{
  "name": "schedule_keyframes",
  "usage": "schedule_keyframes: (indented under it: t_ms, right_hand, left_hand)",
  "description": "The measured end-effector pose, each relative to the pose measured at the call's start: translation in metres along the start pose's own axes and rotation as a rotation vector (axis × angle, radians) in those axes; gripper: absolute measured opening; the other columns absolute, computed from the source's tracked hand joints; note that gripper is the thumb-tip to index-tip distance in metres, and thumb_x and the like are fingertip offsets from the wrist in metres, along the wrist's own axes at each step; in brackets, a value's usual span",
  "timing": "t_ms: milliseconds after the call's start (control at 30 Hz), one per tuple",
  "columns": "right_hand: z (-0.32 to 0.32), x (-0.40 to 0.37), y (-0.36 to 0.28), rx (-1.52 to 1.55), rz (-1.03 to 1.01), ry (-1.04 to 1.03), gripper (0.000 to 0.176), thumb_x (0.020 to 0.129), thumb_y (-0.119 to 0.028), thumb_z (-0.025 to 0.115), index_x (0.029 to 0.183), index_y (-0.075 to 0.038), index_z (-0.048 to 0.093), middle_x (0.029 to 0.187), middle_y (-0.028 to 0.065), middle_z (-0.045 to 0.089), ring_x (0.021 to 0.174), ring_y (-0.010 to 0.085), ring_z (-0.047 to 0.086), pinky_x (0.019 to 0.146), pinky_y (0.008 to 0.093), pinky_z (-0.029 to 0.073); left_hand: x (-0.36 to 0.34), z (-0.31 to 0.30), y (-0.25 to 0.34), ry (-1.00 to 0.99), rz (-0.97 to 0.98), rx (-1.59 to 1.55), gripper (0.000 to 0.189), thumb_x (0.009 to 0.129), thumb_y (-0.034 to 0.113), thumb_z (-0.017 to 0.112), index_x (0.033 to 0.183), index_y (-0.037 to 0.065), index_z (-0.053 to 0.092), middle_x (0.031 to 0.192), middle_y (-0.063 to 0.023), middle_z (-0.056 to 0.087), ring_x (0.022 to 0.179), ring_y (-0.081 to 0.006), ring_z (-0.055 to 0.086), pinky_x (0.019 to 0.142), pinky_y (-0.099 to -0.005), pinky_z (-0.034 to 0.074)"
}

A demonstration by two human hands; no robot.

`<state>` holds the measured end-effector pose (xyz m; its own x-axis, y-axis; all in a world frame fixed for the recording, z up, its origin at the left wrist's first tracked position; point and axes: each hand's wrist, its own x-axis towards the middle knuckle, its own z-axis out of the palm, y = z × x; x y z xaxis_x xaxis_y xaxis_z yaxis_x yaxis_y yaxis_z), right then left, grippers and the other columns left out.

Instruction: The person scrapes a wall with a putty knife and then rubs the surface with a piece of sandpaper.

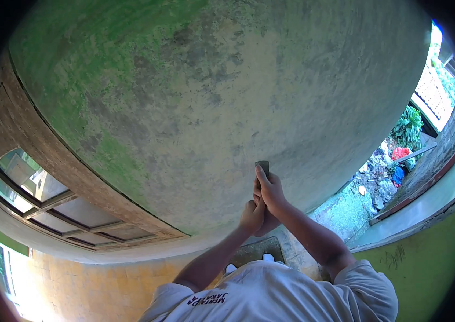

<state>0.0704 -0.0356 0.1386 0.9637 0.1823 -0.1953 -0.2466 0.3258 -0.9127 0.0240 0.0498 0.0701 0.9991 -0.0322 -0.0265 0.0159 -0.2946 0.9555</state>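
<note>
Two-handed hold before a worn wall

Left of the wall, a wooden window frame is set. Before the wall's lower part, a grey tool is held upright; contact cannot be told. Its lower end seems gripped by the left hand; higher up it is clasped by the right hand, thumb laid along it, probably for steadiness. Right of the wall, rubble is strewn.
</note>
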Motion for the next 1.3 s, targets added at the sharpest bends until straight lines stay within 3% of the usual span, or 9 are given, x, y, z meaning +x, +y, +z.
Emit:
schedule_keyframes:
  t_ms: [200, 333, 500, 567, 667, 767, 1033, 1167, 1300]
  right_hand:
    - [-0.020, -0.009, 0.023, 0.007, 0.004, 0.006, 0.043, 0.093, -0.046, 0.055, 0.075, -0.008, 0.046, 0.051, -0.0001, 0.040, 0.039, 0.0116, 0.042, 0.039, 0.0293, 0.038]
    - [-0.029, -0.014, 0.029, -0.023, 0.118, 0.030, 0.042, 0.095, -0.042, 0.054, 0.072, -0.008, 0.046, 0.051, 0.0000, 0.042, 0.038, 0.0105, 0.041, 0.037, 0.0278, 0.035]
    - [-0.013, 0.007, -0.019, -0.052, -0.077, -0.073, 0.042, 0.095, -0.044, 0.053, 0.074, -0.008, 0.045, 0.052, 0.0001, 0.042, 0.040, 0.0107, 0.042, 0.038, 0.0279, 0.037]
    - [-0.017, 0.005, -0.015, -0.044, -0.050, -0.077, 0.042, 0.095, -0.044, 0.052, 0.075, -0.007, 0.046, 0.052, 0.0001, 0.042, 0.040, 0.0106, 0.042, 0.038, 0.0279, 0.037]
    - [-0.027, -0.008, 0.008, -0.021, 0.018, -0.071, 0.041, 0.096, -0.043, 0.052, 0.075, -0.007, 0.046, 0.053, 0.0002, 0.042, 0.041, 0.0105, 0.043, 0.039, 0.0279, 0.037]
    - [-0.030, -0.012, 0.025, -0.001, 0.031, -0.086, 0.040, 0.096, -0.041, 0.051, 0.076, -0.007, 0.046, 0.054, 0.0006, 0.043, 0.043, 0.0105, 0.044, 0.041, 0.0278, 0.039]
    - [-0.019, 0.009, -0.011, 0.045, -0.080, -0.172, 0.036, 0.097, -0.038, 0.050, 0.080, -0.007, 0.046, 0.056, 0.0007, 0.042, 0.046, 0.0105, 0.044, 0.043, 0.0286, 0.040]
    - [-0.040, -0.006, 0.020, 0.064, 0.044, -0.204, 0.035, 0.097, -0.037, 0.051, 0.079, -0.008, 0.046, 0.056, 0.0010, 0.042, 0.045, 0.0111, 0.044, 0.042, 0.0291, 0.040]
    - [-0.050, -0.008, 0.029, 0.040, 0.140, -0.237, 0.035, 0.097, -0.038, 0.050, 0.079, -0.008, 0.046, 0.056, 0.0013, 0.043, 0.044, 0.0116, 0.044, 0.042, 0.0294, 0.040]
  left_hand:
    - [-0.018, 0.026, -0.028, 0.054, -0.031, -0.025, 0.066, 0.095, 0.050, 0.038, 0.072, -0.009, 0.056, 0.066, -0.0325, 0.054, 0.069, -0.0443, 0.061, 0.057, -0.0527, 0.039]
    - [-0.021, 0.037, -0.031, 0.063, -0.105, -0.027, 0.066, 0.094, 0.050, 0.039, 0.073, -0.009, 0.056, 0.068, -0.0329, 0.055, 0.071, -0.0470, 0.060, 0.059, -0.0526, 0.040]
    - [0.013, 0.016, 0.014, 0.109, -0.007, 0.003, 0.065, 0.095, 0.048, 0.038, 0.072, -0.010, 0.055, 0.068, -0.0336, 0.054, 0.074, -0.0490, 0.059, 0.060, -0.0529, 0.040]
    - [0.010, 0.020, 0.012, 0.111, 0.014, -0.030, 0.065, 0.095, 0.048, 0.038, 0.071, -0.010, 0.055, 0.068, -0.0339, 0.054, 0.074, -0.0492, 0.059, 0.061, -0.0529, 0.040]
    - [-0.007, 0.033, -0.025, 0.107, -0.020, -0.059, 0.064, 0.096, 0.048, 0.037, 0.077, -0.009, 0.057, 0.071, -0.0334, 0.057, 0.076, -0.0438, 0.063, 0.063, -0.0503, 0.042]
    - [-0.020, 0.042, -0.041, 0.137, 0.038, -0.215, 0.061, 0.096, 0.048, 0.037, 0.090, -0.009, 0.060, 0.077, -0.0276, 0.063, 0.086, -0.0322, 0.066, 0.069, -0.0436, 0.046]
    - [0.015, 0.015, -0.014, 0.070, 0.012, -0.197, 0.060, 0.096, 0.048, 0.039, 0.095, -0.008, 0.060, 0.079, -0.0204, 0.064, 0.084, -0.0230, 0.062, 0.069, -0.0382, 0.046]
    - [-0.010, 0.045, -0.041, 0.147, -0.008, -0.302, 0.061, 0.097, 0.048, 0.038, 0.098, -0.009, 0.059, 0.083, -0.0164, 0.064, 0.088, -0.0192, 0.060, 0.073, -0.0359, 0.046]
    - [-0.026, 0.052, -0.030, 0.140, -0.062, -0.331, 0.059, 0.097, 0.047, 0.039, 0.101, -0.008, 0.059, 0.087, -0.0130, 0.064, 0.092, -0.0171, 0.058, 0.077, -0.0349, 0.046]
